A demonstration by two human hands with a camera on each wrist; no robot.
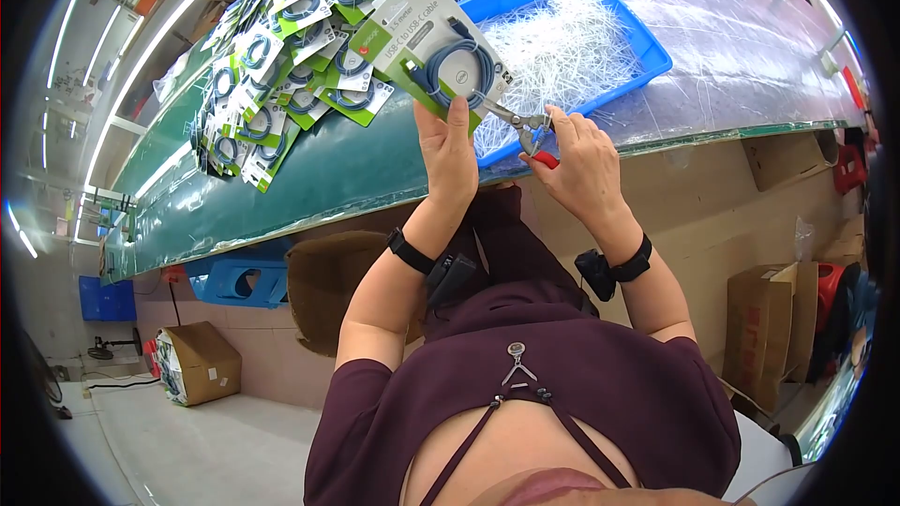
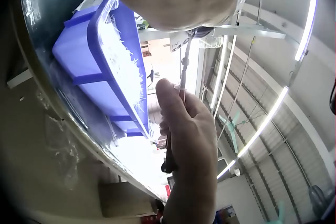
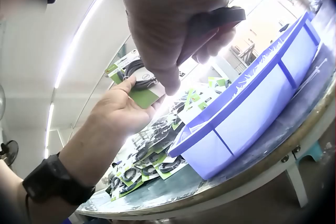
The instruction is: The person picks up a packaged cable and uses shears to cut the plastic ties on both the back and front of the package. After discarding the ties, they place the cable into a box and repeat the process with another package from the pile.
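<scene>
Over the table (image 1: pixel 281 197), left fingers (image 1: pixel 457 114) pinch cable pack (image 1: pixel 427 37); right fingers (image 1: pixel 565 124) grip cutters (image 1: pixel 523 120).

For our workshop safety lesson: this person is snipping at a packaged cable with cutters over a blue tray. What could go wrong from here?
1. The cutters in the right hand work right beside the thumb of the left hand; a slip might nip it.
2. The blades sit at the edge of the cable package and could nick the coiled cable.
3. The cut is over the near rim of the blue tray, so an offcut may miss it.
</scene>
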